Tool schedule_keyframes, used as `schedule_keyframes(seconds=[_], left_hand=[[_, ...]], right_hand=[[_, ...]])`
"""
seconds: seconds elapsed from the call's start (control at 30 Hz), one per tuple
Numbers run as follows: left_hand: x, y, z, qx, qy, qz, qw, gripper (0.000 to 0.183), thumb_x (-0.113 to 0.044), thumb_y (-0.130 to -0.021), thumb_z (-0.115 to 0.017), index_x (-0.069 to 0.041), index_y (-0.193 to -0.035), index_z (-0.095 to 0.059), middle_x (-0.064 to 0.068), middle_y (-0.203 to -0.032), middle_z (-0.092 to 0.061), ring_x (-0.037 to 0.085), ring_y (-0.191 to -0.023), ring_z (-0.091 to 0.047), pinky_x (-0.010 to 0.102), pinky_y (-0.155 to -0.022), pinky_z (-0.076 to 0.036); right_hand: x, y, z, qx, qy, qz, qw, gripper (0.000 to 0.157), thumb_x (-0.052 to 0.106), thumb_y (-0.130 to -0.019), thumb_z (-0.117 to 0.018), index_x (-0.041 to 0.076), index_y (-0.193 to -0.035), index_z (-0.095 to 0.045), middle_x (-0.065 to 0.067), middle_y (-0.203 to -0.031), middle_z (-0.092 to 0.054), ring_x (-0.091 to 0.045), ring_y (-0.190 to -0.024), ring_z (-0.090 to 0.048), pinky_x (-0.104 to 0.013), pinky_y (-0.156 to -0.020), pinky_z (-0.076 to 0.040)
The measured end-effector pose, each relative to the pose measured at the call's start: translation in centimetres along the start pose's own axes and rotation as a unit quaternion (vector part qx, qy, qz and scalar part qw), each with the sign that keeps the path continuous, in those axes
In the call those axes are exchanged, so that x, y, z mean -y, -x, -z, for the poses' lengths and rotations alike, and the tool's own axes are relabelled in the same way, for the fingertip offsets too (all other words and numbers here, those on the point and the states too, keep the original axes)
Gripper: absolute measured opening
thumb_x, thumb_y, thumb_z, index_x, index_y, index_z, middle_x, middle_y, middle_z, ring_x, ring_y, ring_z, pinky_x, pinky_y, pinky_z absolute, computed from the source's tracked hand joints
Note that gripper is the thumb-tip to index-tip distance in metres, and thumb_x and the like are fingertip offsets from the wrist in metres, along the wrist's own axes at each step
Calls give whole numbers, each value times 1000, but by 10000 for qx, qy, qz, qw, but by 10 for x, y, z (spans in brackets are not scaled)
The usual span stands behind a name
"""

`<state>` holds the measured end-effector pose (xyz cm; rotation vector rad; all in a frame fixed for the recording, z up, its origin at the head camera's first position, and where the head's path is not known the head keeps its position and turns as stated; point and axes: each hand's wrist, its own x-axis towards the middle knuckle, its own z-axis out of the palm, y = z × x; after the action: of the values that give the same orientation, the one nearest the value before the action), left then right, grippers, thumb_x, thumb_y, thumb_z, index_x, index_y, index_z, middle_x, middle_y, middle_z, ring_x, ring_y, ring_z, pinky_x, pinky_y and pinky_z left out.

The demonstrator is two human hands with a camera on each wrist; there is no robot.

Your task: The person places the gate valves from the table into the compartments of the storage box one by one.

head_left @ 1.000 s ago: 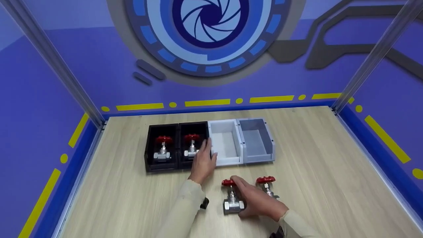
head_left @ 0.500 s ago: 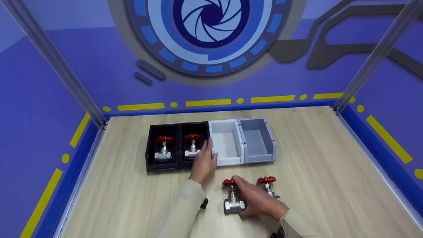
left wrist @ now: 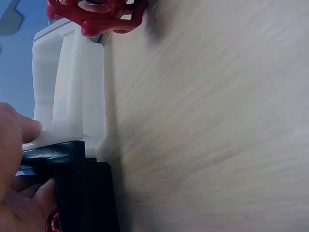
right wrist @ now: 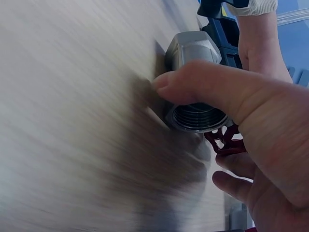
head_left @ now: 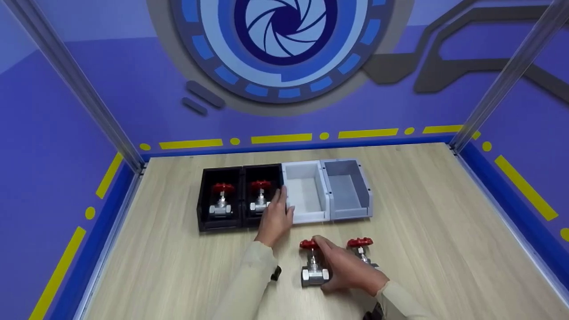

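Observation:
My left hand [head_left: 275,220] pinches the side walls where the right black bin [head_left: 250,221] meets the white bin [head_left: 310,218]. Its thumb [left wrist: 32,130] is on the white side and its other fingers reach into the black bin. Each black bin contains a steel gate valve with a red handwheel; the left valve [head_left: 220,209] shows fully, the right valve [head_left: 258,205] is partly covered by that hand. On the table, my right hand [head_left: 351,269] grips another gate valve [head_left: 313,275], thumb at its threaded body [right wrist: 193,48], fingers by its handwheel.
One more gate valve [head_left: 361,252] stands right of the held one, partly hidden behind the right hand. A grey bin [head_left: 349,214] adjoins the white one at the row's right end. Printed panels [head_left: 284,120] enclose the wooden table [head_left: 169,266] at the back and sides.

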<state>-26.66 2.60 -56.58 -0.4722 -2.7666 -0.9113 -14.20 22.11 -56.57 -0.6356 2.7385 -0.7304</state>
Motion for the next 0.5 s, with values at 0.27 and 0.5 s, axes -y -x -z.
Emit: schedule_keyframes(seconds=[0.27,0.5], left_hand=[[-1,0,0,-79,7,-60,10000,66,-21,-92,-64,-2,-148,-36,28,-142,-47,43,-112,-60,47,-94,-50],[-1,0,0,4,-4,32,10000,66,-22,-93,-63,-4,-149,-35,27,-144,-46,43,-114,-59,47,-95,-50]], right_hand=[[-1,0,3,-92,14,92,9999,121,31,-58,-89,1,-152,-19,-19,-154,-34,-31,-129,-51,-43,-107,-42],[1,-1,7,-85,-128,-16,9999,121,32,-58,-90,3,-153,-19,-16,-155,-33,-30,-131,-49,-45,-107,-41]])
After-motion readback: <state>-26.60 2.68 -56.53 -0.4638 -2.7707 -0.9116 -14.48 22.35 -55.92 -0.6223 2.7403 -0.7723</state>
